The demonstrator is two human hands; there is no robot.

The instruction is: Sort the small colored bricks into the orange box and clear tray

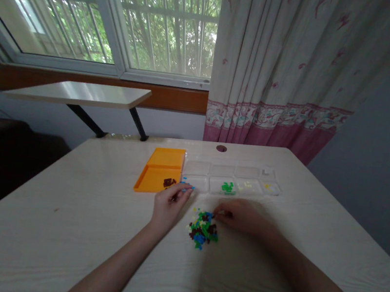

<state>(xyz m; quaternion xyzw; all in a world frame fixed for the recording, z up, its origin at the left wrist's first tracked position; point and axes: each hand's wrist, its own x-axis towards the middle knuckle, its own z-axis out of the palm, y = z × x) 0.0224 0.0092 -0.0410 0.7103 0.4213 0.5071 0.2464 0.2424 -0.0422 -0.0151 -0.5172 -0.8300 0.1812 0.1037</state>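
Note:
A small heap of mixed coloured beads (203, 229) lies on the pale wooden table (93, 228). My right hand (243, 216) rests just right of the heap, fingertips pinched at its top edge on a dark bead. My left hand (169, 204) reaches toward the clear compartment tray (239, 171), fingers pinched near blue beads (186, 182) at the tray's left end. The tray holds green beads (227, 187) and pale yellow beads (266, 186). An orange lid (159, 176) lies left of the tray with brown beads (169, 182) on it.
A window with bars fills the wall behind, with a folding shelf (77, 92) below it. A patterned curtain (285, 66) hangs behind the table's back right. A cable hole (221, 148) sits near the table's far edge.

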